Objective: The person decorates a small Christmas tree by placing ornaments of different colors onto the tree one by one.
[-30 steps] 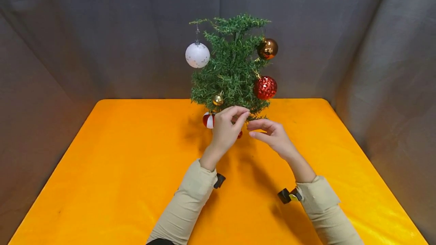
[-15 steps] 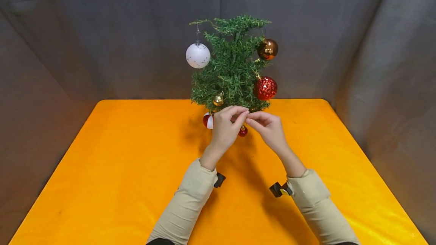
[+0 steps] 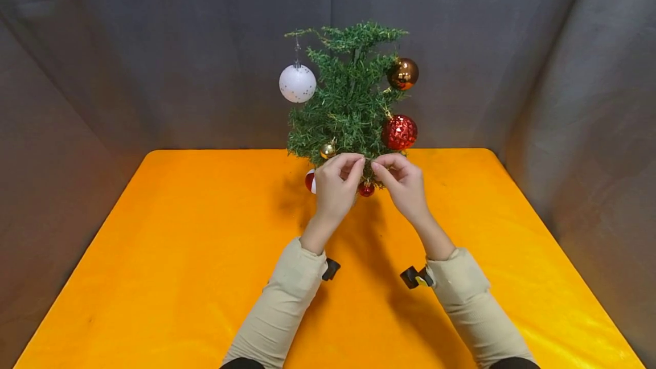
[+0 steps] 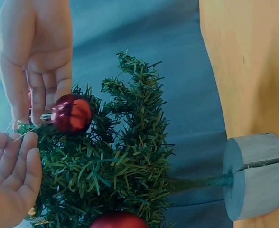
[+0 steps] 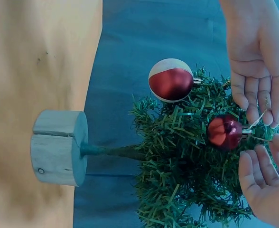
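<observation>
In the head view a small shiny red bauble (image 3: 366,189) hangs below my hands, at the front of a small artificial Christmas tree (image 3: 353,90). Its thin gold string (image 5: 258,119) spreads into two strands in the right wrist view. My left hand (image 3: 335,189) pinches one strand between thumb and fingertips. The other strand (image 4: 22,135) is pinched by my right hand (image 3: 408,189), fingertips close to the left ones. Green twigs lie right behind the fingertips. My left hand partly covers a red and white bauble (image 5: 170,80).
Other baubles hang on the tree: white (image 3: 297,83), bronze (image 3: 403,74), faceted red (image 3: 400,132) and small gold (image 3: 328,150). The trunk stands in a round wooden base (image 5: 59,147) on the orange-covered table (image 3: 179,255). Grey cloth (image 3: 205,61) surrounds the table.
My right hand has come in from the right and now pinches the string. Both hands have moved slightly up toward the branches, raising the small red bauble, and their fingertips have parted a little.
</observation>
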`<action>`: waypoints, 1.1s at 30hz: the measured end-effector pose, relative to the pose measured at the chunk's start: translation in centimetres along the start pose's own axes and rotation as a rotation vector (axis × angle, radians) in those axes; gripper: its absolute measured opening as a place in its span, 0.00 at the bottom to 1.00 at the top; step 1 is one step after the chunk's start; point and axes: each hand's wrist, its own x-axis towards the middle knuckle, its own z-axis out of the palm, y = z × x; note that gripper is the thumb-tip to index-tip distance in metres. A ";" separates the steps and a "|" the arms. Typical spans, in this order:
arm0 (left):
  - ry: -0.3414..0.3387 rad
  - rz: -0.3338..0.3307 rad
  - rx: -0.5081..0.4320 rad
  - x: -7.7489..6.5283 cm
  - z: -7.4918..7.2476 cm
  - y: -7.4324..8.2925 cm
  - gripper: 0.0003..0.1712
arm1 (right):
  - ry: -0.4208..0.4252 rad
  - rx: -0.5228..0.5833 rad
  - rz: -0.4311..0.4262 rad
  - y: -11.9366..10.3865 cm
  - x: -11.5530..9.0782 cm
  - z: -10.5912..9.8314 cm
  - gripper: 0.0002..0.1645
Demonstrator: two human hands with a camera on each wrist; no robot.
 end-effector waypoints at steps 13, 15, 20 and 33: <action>0.053 -0.025 -0.047 0.5 0.2 -0.1 0.08 | 0.069 -0.012 -0.073 -0.4 0.8 0.7 0.03; 0.050 -0.027 -0.060 0.6 0.2 0.0 0.08 | 0.069 -0.003 -0.077 -0.4 0.9 0.8 0.04; 0.047 -0.047 -0.042 0.7 0.2 -0.2 0.08 | 0.085 -0.016 -0.092 -0.2 1.1 0.9 0.04; -0.003 -0.119 0.016 0.8 0.3 -0.5 0.10 | 0.151 0.043 -0.093 5.2 1.4 0.4 0.13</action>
